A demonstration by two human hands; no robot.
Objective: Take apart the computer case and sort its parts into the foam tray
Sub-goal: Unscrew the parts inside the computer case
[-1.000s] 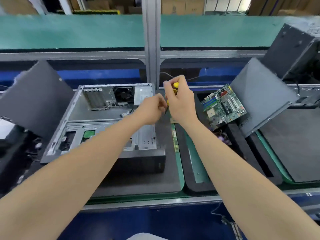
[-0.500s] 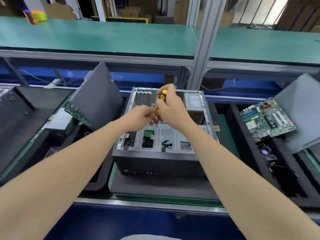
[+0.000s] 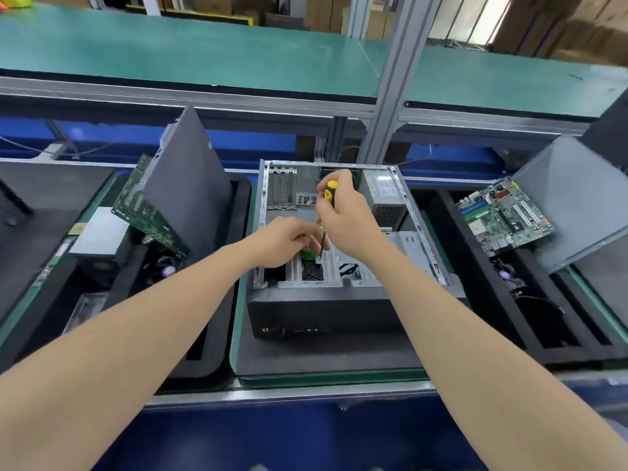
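Head view: the computer case is seen lying on the desk with its open side up, and a foam tray is set just to the right of the case. A yellow-and-black screwdriver is held nearly upright over the front half of the case by the right hand, whose fingers are curled closed round the handle. Its blade reaches down to the metal drive bay near the case's front wall. The left hand is lowered into the case just beside the blade, bent over a small green board. Whether the shaft, the board or nothing is pinched by that hand cannot be told. A power supply is seated in the far right corner of the case, while a motherboard and a grey side panel are leaned in the tray to the right of the case. The step in hand is judged to be the loosening of a screw at the drive bay. For this to be done well, the blade should be kept square to the screw head and pressed down firmly while it is turned, so that the head is not stripped. The tip should be steadied from the side, the loosened screw caught before it drops into the case, and the green board supported as it comes free.
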